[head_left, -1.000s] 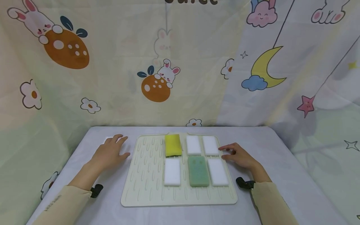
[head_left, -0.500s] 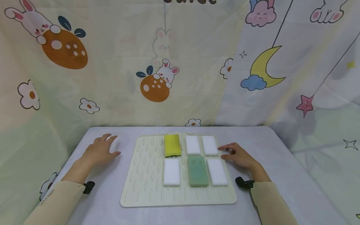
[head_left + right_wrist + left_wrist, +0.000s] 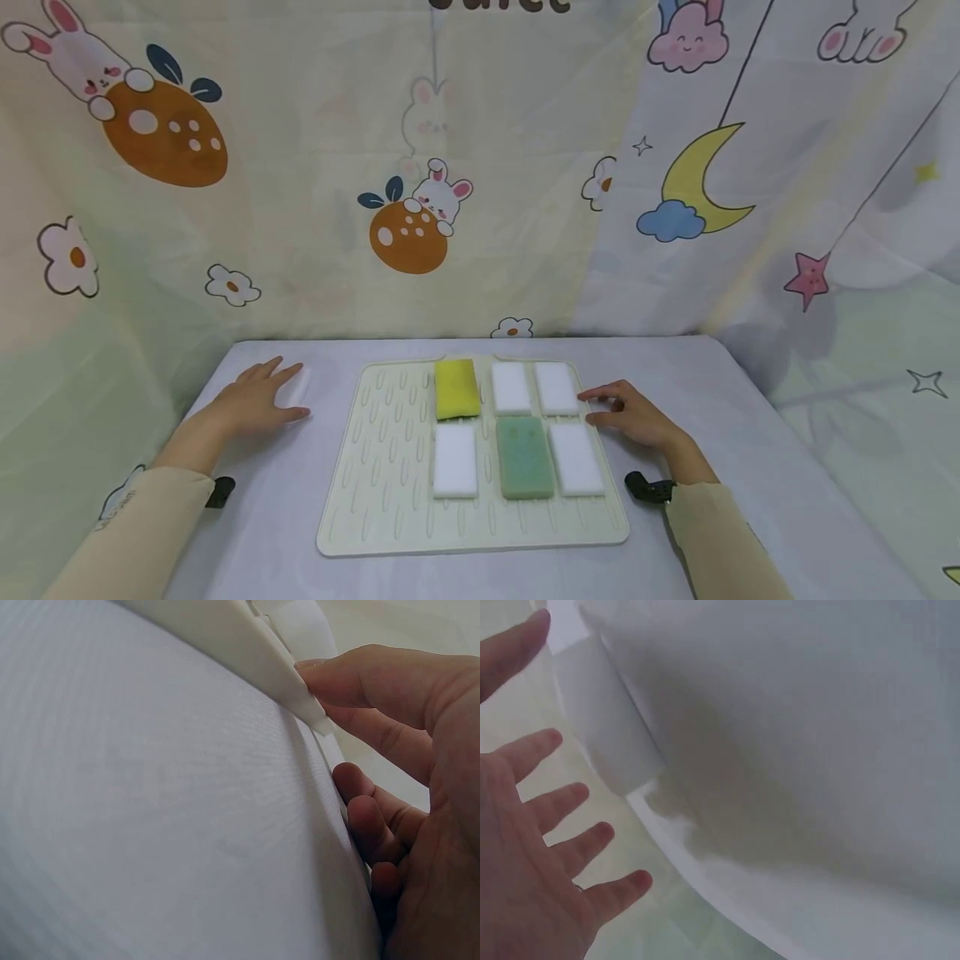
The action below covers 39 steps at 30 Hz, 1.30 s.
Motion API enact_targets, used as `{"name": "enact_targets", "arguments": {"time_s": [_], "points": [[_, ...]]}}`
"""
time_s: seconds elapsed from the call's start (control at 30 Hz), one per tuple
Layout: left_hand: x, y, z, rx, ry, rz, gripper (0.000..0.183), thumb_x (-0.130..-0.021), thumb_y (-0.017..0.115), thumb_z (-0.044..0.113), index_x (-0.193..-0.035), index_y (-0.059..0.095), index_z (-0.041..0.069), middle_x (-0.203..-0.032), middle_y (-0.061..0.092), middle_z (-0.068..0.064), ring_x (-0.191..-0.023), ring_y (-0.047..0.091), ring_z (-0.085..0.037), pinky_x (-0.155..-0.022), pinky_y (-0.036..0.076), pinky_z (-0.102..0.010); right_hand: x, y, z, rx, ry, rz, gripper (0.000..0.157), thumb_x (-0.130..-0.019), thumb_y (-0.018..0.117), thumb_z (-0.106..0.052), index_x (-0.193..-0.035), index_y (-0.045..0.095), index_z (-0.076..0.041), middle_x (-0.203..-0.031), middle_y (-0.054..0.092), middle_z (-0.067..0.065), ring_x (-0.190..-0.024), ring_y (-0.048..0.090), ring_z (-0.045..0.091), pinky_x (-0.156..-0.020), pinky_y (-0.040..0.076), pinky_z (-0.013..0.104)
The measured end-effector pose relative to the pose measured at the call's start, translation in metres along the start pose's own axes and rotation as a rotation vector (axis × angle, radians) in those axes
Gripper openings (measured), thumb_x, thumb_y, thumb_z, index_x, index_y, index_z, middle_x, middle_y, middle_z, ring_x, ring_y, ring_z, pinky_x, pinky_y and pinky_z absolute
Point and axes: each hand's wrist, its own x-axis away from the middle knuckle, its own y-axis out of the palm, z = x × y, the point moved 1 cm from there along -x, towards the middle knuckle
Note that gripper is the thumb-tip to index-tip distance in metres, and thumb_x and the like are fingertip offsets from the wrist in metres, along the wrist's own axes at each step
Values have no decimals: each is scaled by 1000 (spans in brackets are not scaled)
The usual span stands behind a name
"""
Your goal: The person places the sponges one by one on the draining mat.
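My left hand (image 3: 251, 400) hovers over the table to the left of a cream ridged mat (image 3: 367, 500), fingers spread and holding nothing. In the left wrist view the left hand (image 3: 540, 847) shows its separated fingers. My right hand (image 3: 637, 412) rests at the mat's right edge, index finger and thumb apart. The right wrist view shows the thumb of the right hand (image 3: 435, 750) against the mat's rim (image 3: 255, 645), the other fingers loosely bent. Top row: a yellow sponge (image 3: 457, 389) and white sponges (image 3: 511, 388) (image 3: 557, 388). Bottom row: white sponges (image 3: 454, 461) (image 3: 576, 459) and a green sponge (image 3: 524, 457).
A white cloth (image 3: 247, 550) covers the table. A printed curtain (image 3: 300, 208) stands behind and around it. In the left wrist view a pale rectangular patch (image 3: 604, 712) lies along the cloth's edge. The mat's left side (image 3: 382, 442) shows bare ridges.
My left hand has moved left, away from the mat's left edge. My right hand stays at the mat's right edge, and the sponges keep their places on the mat.
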Motion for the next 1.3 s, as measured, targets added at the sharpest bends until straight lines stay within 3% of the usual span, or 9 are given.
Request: {"name": "enact_targets", "arguments": {"time_s": [0.27,0.5,1.3], "points": [[-3,-1,-5,29,74,-26,99,-84,75,61,-159,39,7,-162,25,-37,-145,22,-66,-111,24,-82,-1,0,2,3,11,1,42,-90,79,-37,-130,73,-23,-131,52,12,-101,45,22,-84,38,34],[-5,1,-10,66,117,-36,97,-82,80,55,-158,42,9,-159,28,-40,-143,29,-64,-111,30,-77,-1,1,0,14,16,0,42,-90,79,-36,-129,73,-24,-130,53,11,-101,45,22,-84,39,34],[-13,2,-17,109,96,-31,108,-73,88,56,-156,43,5,-153,38,-36,-139,39,-58,-110,36,-73,0,0,-1,-5,3,-1,41,-91,79,-34,-129,73,-21,-130,52,13,-101,44,23,-84,38,35]]}}
